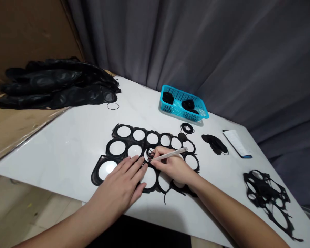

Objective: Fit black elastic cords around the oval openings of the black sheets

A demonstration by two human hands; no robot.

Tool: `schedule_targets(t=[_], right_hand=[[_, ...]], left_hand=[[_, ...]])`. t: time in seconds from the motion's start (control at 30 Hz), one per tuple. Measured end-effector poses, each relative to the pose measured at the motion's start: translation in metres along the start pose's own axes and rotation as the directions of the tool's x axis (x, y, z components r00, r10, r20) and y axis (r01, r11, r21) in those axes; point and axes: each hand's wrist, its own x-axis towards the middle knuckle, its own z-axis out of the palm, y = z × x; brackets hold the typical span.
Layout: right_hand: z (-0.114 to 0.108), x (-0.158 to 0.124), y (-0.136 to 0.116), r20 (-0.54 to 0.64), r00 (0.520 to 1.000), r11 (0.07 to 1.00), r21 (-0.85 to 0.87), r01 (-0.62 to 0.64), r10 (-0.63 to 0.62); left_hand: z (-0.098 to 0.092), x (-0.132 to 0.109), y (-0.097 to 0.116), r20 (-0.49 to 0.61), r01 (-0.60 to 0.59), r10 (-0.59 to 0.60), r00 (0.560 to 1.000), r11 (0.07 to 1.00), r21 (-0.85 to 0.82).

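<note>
A black sheet (129, 142) with rows of round holes lies on the white table, whose top shows through the openings. My left hand (125, 179) rests flat on the sheet's near side with its fingers stretched out. Held like a pen in my right hand (174, 168) is a pale, slim stick-like tool (170, 154); its tip is hidden by my fingers. Thin black strips or rings (150, 151) gather at my right fingertips over one hole, and I cannot tell whether they are gripped. One loose strand (165, 198) hangs off the sheet's near edge.
Behind the sheet stands a blue basket (184, 92) with black pieces inside. Black rings (187, 128), black discs (215, 144) and a phone-like object with white paper (237, 144) lie to the right. Cut black scraps (267, 194) are near right; a black pile (59, 82) sits far left.
</note>
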Motion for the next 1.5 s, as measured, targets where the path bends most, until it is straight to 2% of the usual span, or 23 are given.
schedule_targets(t=[0.37, 0.67, 0.93, 1.03, 1.13, 1.2, 1.27, 1.3, 1.33, 1.4, 1.47, 1.5], right_hand=[[-0.001, 0.000, 0.000, 0.002, 0.999, 0.996, -0.073, 0.044, -0.044], [0.000, -0.002, 0.002, -0.004, 0.999, 0.997, -0.062, 0.040, -0.041], [-0.004, 0.000, 0.000, 0.028, 0.993, 0.983, -0.143, 0.114, -0.112], [0.001, -0.005, 0.001, 0.072, 0.979, 0.945, -0.259, 0.202, -0.190], [0.011, -0.012, 0.005, 0.155, 0.935, 0.838, -0.415, 0.355, -0.320], [0.012, -0.012, 0.009, 0.175, 0.910, 0.773, -0.482, 0.412, -0.375], [0.001, -0.004, 0.012, 0.102, 0.908, 0.746, -0.537, 0.394, -0.406], [-0.010, 0.002, 0.014, 0.017, 0.906, 0.740, -0.570, 0.356, -0.423], [-0.023, 0.011, 0.016, -0.095, 0.896, 0.738, -0.608, 0.293, -0.434], [-0.052, 0.028, 0.019, -0.336, 0.840, 0.742, -0.661, 0.111, -0.425], [-0.079, 0.043, 0.021, -0.463, 0.801, 0.771, -0.637, -0.003, -0.379], [-0.088, 0.048, 0.021, -0.494, 0.804, 0.801, -0.597, -0.036, -0.332]], left_hand=[[0.001, -0.002, -0.001, 0.029, 0.004, -0.003, 1.000, 1.000, -0.024], [0.001, -0.003, -0.001, 0.060, 0.007, -0.006, 0.998, 1.000, -0.021], [0.000, -0.005, 0.000, 0.057, 0.036, -0.032, 0.998, 0.997, -0.063], [0.001, -0.005, 0.000, 0.058, 0.037, -0.033, 0.998, 0.998, -0.054], [0.001, -0.004, -0.001, 0.049, 0.025, -0.023, 0.999, 0.999, -0.038], [0.001, -0.004, -0.002, 0.046, 0.018, -0.016, 0.999, 0.999, -0.035], [0.000, -0.004, -0.002, 0.042, 0.021, -0.019, 0.999, 0.999, -0.044], [0.000, -0.004, -0.003, 0.043, 0.023, -0.021, 0.999, 0.999, -0.047], [-0.001, -0.003, -0.003, 0.045, 0.026, -0.024, 0.999, 0.999, -0.047], [-0.002, -0.004, -0.003, 0.049, 0.021, -0.019, 0.999, 0.999, -0.043], [-0.003, -0.004, -0.003, 0.050, 0.011, -0.009, 0.999, 0.999, -0.038], [-0.004, -0.004, -0.003, 0.046, 0.008, -0.006, 0.999, 0.999, -0.038]])
